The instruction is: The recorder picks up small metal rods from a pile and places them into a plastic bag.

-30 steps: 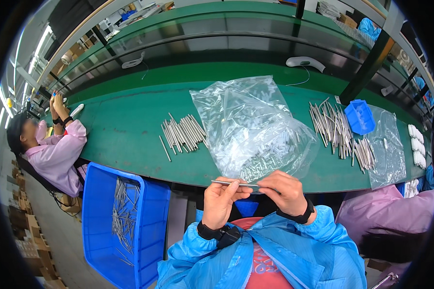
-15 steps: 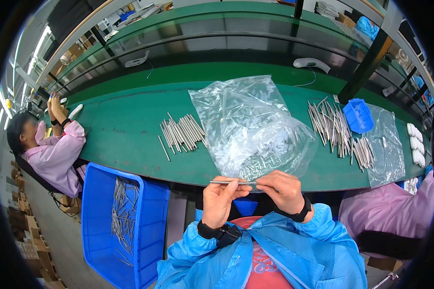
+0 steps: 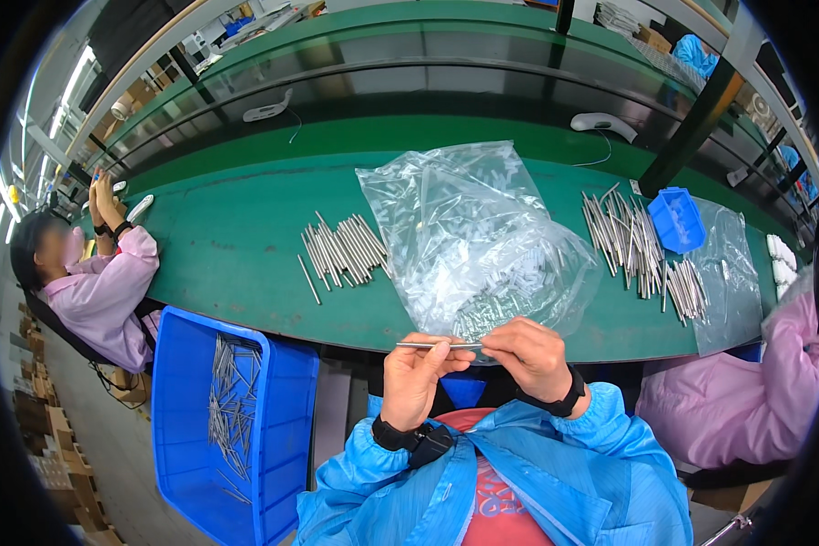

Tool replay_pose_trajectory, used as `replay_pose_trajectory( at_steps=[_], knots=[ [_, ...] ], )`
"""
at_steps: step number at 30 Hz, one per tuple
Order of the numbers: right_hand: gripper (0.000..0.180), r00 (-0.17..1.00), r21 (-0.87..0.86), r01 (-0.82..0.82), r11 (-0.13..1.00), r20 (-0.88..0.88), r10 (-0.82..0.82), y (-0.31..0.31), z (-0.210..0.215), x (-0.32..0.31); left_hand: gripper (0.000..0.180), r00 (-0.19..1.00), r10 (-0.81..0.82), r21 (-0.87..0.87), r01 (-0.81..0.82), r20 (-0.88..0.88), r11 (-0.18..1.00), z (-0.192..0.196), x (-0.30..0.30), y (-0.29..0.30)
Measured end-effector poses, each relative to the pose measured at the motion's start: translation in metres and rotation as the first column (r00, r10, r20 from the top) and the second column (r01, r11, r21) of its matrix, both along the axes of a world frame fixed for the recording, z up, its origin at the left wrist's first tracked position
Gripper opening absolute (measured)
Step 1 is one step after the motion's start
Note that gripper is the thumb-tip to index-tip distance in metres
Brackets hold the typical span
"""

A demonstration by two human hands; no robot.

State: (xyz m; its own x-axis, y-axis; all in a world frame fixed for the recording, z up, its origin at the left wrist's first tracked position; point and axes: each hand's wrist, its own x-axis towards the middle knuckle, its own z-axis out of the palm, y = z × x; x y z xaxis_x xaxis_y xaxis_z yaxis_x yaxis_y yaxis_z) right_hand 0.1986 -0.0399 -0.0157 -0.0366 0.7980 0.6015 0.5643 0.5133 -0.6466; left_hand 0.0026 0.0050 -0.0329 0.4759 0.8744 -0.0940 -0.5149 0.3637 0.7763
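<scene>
A thin metal rod (image 3: 439, 345) lies level across my two hands at the table's near edge. My left hand (image 3: 413, 380) is closed, with its thumb and fingers pinching the rod. At the rod's right end, the fingers of my right hand (image 3: 530, 357) are pinched together. They hide that end, so I cannot tell if a small part is between them. Just beyond my hands, a large clear plastic bag (image 3: 455, 196) lies spread on the table, full of small clear plastic pieces (image 3: 510, 268).
Metal rods (image 3: 344, 250) lie left of the bag, with more rods (image 3: 621, 235) to its right beside a blue bin (image 3: 676, 220). A large blue crate (image 3: 287, 419) holding rods stands at my left. People in pink sit on both sides. A dark post (image 3: 692, 127) rises at right.
My right hand has shifted very slightly at the rod's end; my left hand and the rod stay in place. The person at right has changed posture, raising an arm.
</scene>
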Motion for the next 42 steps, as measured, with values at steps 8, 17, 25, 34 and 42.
replay_pose_trajectory(
  at_steps=[8,17,25,34,42],
  knots=[
    [0.020,1.000,-0.054,-0.019,0.998,-0.013,0.018,0.002,0.007,-0.005,0.014,1.000,-0.005,-0.034,0.006,0.016,0.999,-0.004,-0.003,0.001],
    [0.020,0.999,-0.014,-0.033,0.999,0.012,0.033,0.006,-0.004,-0.008,0.014,1.000,-0.003,-0.046,0.002,-0.017,0.999,-0.010,-0.004,0.001],
    [0.019,1.000,-0.137,-0.017,0.990,-0.001,0.017,-0.001,0.004,-0.006,0.014,1.000,0.003,-0.095,-0.001,0.023,0.995,-0.015,-0.009,0.001],
    [0.020,0.998,-0.010,-0.047,0.999,0.035,0.047,0.005,-0.007,-0.007,0.014,1.000,-0.006,-0.058,0.005,-0.011,0.998,-0.013,-0.005,-0.002],
    [0.016,0.997,-0.202,-0.069,0.977,-0.058,0.059,0.000,0.008,-0.005,0.015,1.000,-0.021,-0.094,0.021,0.002,0.995,-0.013,-0.012,0.000]
  ],
)
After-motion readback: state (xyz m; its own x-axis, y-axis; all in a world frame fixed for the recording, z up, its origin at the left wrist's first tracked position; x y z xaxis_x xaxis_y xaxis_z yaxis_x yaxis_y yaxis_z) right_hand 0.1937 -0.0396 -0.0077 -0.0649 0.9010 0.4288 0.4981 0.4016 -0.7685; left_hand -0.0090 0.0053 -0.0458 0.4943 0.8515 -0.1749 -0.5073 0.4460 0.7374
